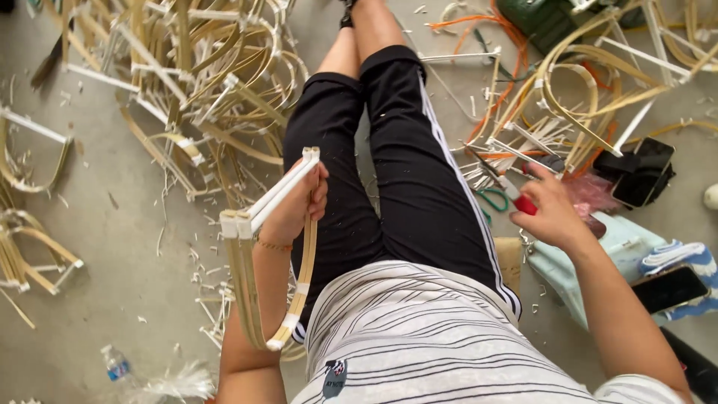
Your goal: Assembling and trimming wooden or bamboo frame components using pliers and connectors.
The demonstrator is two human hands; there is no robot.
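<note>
My left hand (298,206) grips a bent bamboo-strip frame (254,254) with white taped joints, held upright over my left thigh. The frame's loop curves down past my forearm. My right hand (550,213) reaches to the right and is closed on a red-handled tool (516,196) whose metal tip points toward a pile of strips. My legs in black trousers stretch forward between both hands.
Heaps of bamboo frames (194,75) lie on the concrete floor at left, and more frames (598,82) at right. Green-handled scissors (493,198), two phones (647,176) (669,288), a pale plastic stool (598,254) and a small water bottle (116,365) are nearby.
</note>
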